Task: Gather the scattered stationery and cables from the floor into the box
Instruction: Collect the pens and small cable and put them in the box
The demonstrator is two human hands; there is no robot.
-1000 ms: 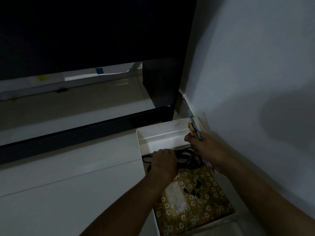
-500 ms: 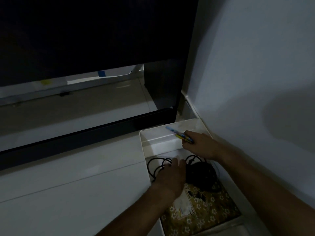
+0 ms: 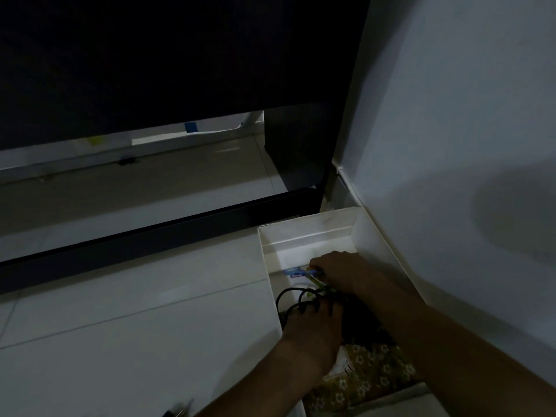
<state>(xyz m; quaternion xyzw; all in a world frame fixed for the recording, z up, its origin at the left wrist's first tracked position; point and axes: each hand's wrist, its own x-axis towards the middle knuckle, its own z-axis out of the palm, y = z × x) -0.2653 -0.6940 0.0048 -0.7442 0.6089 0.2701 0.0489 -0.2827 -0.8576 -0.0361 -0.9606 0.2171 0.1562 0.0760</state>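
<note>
A white open box (image 3: 307, 228) sits on the floor against the right wall. Inside it lie a coil of black cables (image 3: 293, 297) and a yellow-brown floral notebook (image 3: 370, 374). My left hand (image 3: 313, 332) presses down on the cables, fingers spread over them. My right hand (image 3: 340, 270) is low inside the box, closed around a bunch of coloured pens (image 3: 301, 272) lying almost flat near the box bottom. Whether the pens touch the bottom is hidden in the dim light.
A dark furniture frame (image 3: 150, 233) runs across the floor just behind the box, with a dark panel (image 3: 180, 55) above. White floor tiles (image 3: 135, 311) stretch to the left. A small dark object (image 3: 177, 412) lies at the bottom edge.
My right hand has lowered the pens from above the box rim down into the box, turning them from upright to flat. My left hand stayed on the cables.
</note>
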